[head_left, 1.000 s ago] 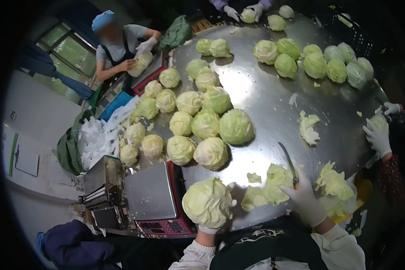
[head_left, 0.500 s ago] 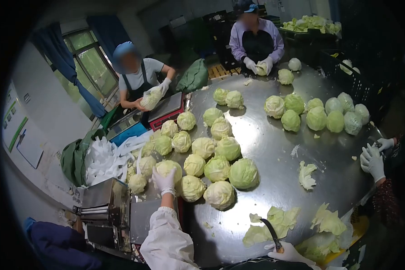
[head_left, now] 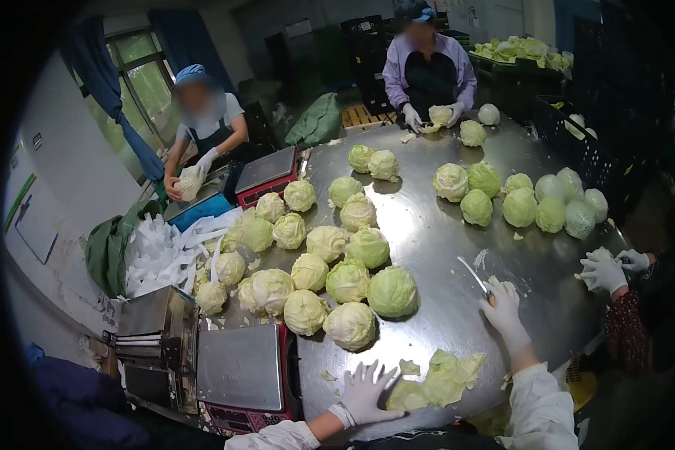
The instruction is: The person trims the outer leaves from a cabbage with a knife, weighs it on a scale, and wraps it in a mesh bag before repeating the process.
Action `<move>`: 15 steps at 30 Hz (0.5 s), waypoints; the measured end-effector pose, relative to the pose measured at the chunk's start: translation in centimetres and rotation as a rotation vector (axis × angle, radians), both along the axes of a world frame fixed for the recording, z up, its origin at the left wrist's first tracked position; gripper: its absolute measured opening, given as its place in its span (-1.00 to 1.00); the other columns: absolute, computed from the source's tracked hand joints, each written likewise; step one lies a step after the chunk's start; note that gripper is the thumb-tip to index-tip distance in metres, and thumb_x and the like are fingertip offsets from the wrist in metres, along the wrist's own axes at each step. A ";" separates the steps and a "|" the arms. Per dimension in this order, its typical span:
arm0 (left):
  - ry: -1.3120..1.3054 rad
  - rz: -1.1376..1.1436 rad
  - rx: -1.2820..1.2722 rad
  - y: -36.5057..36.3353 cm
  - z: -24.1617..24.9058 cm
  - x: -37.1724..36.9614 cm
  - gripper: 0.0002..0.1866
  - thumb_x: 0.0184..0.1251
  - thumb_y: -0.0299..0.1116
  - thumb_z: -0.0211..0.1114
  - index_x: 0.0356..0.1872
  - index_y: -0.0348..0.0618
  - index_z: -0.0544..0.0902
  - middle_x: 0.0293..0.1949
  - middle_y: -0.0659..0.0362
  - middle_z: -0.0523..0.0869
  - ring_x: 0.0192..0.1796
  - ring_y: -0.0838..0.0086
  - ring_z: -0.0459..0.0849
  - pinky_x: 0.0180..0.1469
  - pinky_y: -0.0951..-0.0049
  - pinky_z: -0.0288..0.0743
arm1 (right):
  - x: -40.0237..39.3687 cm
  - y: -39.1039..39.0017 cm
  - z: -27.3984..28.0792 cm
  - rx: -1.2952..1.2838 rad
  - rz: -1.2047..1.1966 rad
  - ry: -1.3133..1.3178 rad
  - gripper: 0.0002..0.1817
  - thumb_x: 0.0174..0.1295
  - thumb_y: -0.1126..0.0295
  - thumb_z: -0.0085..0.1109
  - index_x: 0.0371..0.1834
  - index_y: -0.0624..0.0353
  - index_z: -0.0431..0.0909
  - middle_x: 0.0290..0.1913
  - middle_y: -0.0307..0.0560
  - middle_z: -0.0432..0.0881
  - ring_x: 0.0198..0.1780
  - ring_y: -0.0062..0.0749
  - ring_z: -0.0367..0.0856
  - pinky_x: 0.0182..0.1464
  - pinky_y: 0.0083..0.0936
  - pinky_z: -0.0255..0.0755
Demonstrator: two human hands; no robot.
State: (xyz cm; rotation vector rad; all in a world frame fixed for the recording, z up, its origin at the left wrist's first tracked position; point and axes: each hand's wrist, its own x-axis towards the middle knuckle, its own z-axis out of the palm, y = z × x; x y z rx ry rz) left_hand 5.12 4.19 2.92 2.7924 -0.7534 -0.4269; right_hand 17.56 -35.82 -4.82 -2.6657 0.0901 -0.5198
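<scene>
My gloved left hand (head_left: 364, 395) is open, fingers spread, low over the near part of the metal table beside loose cabbage leaves (head_left: 450, 377). Out to the right, my gloved right hand (head_left: 507, 315) is closed round the handle of a curved knife (head_left: 472, 275), its blade pointing away and to the left. A pale leaf (head_left: 504, 283) shows at the fingers of that hand and is partly covered by it. Beyond my left hand sit many trimmed cabbages, the closest a pale one (head_left: 350, 325) and a greener one (head_left: 393, 292).
A scale (head_left: 240, 366) stands at my left, beside a metal wrapping machine (head_left: 154, 337). One co-worker (head_left: 210, 124) handles a cabbage at the far left; another (head_left: 429, 71) trims at the back. Gloved hands (head_left: 606, 270) work at the right edge. Wrapped cabbages (head_left: 580, 218) stand near a black crate (head_left: 577, 146).
My left hand has left a cabbage and come back toward the near edge, empty. My right hand has reached forward with the knife to the leaf. The far-left co-worker has lowered a cabbage.
</scene>
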 end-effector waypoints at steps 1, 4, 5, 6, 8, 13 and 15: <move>-0.023 0.105 0.086 0.2 -1.5 -0.2 0.18 -0.05 0.63 0.27 0.60 0.24 0.24 0.56 -0.33 0.15 0.54 -0.57 0.01 0.44 -0.57 -0.10 | 0.8 -0.6 -1.6 0.058 -0.003 0.122 -0.48 0.18 0.14 0.30 0.23 -0.01 0.65 0.36 0.00 0.57 0.36 0.04 0.45 0.38 -0.07 0.30; -0.062 0.465 0.160 3.4 -3.8 1.1 0.31 -0.09 0.60 0.34 0.63 0.01 0.13 0.56 -0.46 0.06 0.56 -0.55 -0.09 0.49 -0.53 -0.27 | -0.6 -0.6 -1.3 0.132 0.060 0.345 -0.42 0.19 0.05 0.31 0.30 -0.02 0.63 0.44 -0.07 0.52 0.45 0.04 0.37 0.50 -0.09 0.19; -0.106 0.701 0.078 4.6 -5.1 1.4 0.33 -0.08 0.58 0.36 0.63 -0.08 0.10 0.55 -0.51 0.03 0.57 -0.55 -0.11 0.50 -0.51 -0.33 | -1.3 -0.1 -1.1 0.143 0.131 0.446 -0.37 0.19 0.03 0.34 0.34 -0.01 0.60 0.45 -0.10 0.51 0.49 0.05 0.33 0.57 -0.11 0.11; -0.079 0.764 -0.033 4.8 -5.9 1.6 0.35 -0.07 0.54 0.39 0.60 -0.24 0.10 0.53 -0.55 0.02 0.57 -0.53 -0.13 0.52 -0.47 -0.34 | -2.4 0.3 -1.1 0.129 0.184 0.415 -0.42 0.21 -0.02 0.27 0.29 -0.09 0.64 0.42 -0.23 0.55 0.46 -0.02 0.37 0.50 -0.06 0.18; -0.105 0.606 -0.092 3.5 -8.1 0.6 0.34 -0.06 0.52 0.40 0.60 -0.25 0.11 0.53 -0.55 0.03 0.57 -0.53 -0.12 0.53 -0.45 -0.33 | -5.2 -0.1 -1.1 0.196 0.237 0.430 -0.42 0.22 -0.03 0.27 0.29 -0.09 0.64 0.42 -0.22 0.56 0.46 -0.02 0.37 0.53 -0.05 0.12; -0.103 -0.012 -0.298 -9.4 -8.4 -1.2 0.35 -0.08 0.44 0.48 0.57 -0.32 0.10 0.47 -0.50 0.12 0.52 -0.51 0.04 0.50 -0.44 -0.13 | -13.9 -2.4 0.1 0.442 0.215 0.488 -0.51 0.24 -0.03 0.29 0.15 -0.05 0.71 0.13 -0.07 0.68 0.30 -0.08 0.47 0.51 -0.12 0.03; -0.040 -0.142 -0.313 -15.2 -8.5 -1.6 0.33 -0.07 0.43 0.49 0.58 -0.29 0.10 0.49 -0.48 0.10 0.53 -0.51 0.01 0.50 -0.46 -0.14 | -17.0 -4.6 -1.6 0.418 0.124 0.477 -0.59 0.19 0.00 0.30 -0.05 0.03 0.71 -0.08 0.00 0.65 0.16 -0.05 0.50 0.41 -0.15 0.12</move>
